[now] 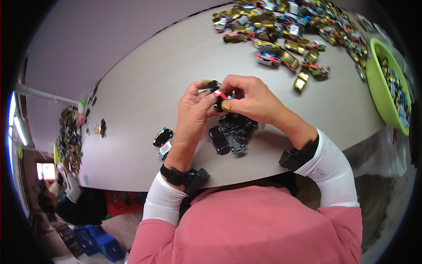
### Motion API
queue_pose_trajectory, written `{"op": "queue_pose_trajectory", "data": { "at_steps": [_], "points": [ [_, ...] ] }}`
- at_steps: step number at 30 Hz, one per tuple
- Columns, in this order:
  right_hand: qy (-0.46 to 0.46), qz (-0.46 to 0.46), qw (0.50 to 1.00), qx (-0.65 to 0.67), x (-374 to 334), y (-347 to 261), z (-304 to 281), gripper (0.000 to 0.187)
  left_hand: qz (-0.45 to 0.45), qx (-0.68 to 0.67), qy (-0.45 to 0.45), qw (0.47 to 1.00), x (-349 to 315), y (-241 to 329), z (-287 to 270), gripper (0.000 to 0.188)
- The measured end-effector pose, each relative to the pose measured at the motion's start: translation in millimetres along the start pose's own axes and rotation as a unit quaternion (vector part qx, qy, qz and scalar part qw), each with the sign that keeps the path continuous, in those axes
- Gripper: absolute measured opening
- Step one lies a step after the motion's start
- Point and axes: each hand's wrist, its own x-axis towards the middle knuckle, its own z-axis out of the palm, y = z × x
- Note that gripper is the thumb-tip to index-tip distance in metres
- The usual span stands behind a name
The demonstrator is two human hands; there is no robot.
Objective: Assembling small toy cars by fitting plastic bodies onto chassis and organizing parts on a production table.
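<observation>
Head view, looking down: the left hand [193, 104] and right hand [257, 99] are together above a pale counter [140, 83], fingertips pinching a small black, red and white piece [221, 94] from either side (its finer detail is blurred). Just below it sits a cluster of dark toy-car parts [235, 132]. Near the left wrist lie two small toy cars [163, 137]; a colourful heap of toy cars [303, 37] fills the far right. Handling it well probably means steadying it with one hand, pressing lightly and evenly with the other, and staying low in case it slips.
</observation>
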Motion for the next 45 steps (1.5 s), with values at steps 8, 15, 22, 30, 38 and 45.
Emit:
{"op": "queue_pose_trajectory", "data": {
  "at_steps": [8, 15, 22, 30, 38, 45],
  "points": [
    [-0.052, 0.085, 0.976, 0.195, -1, -5, 1, 0.023, -0.027, -0.103, -0.042, 0.993, -2, 2, -18, 0.036],
    [-0.040, 0.098, 0.946, 0.305, -3, -9, -5, 0.027, -0.083, -0.179, -0.090, 0.976, -3, 0, -22, 0.043],
    [-0.050, 0.127, 0.910, 0.392, -6, -6, -11, 0.035, -0.095, -0.231, -0.080, 0.965, -9, 2, -18, 0.040],
    [0.054, 0.001, 0.972, 0.230, -16, -18, -3, 0.039, -0.081, -0.252, -0.092, 0.960, -5, -3, -18, 0.039],
    [0.066, -0.039, 0.989, 0.126, -19, -22, -2, 0.038, -0.091, -0.251, -0.095, 0.959, -5, -1, -11, 0.038],
    [0.060, -0.042, 0.994, 0.075, -21, -20, -2, 0.040, -0.085, -0.237, -0.096, 0.963, -9, -1, -12, 0.038]
  ]
}}
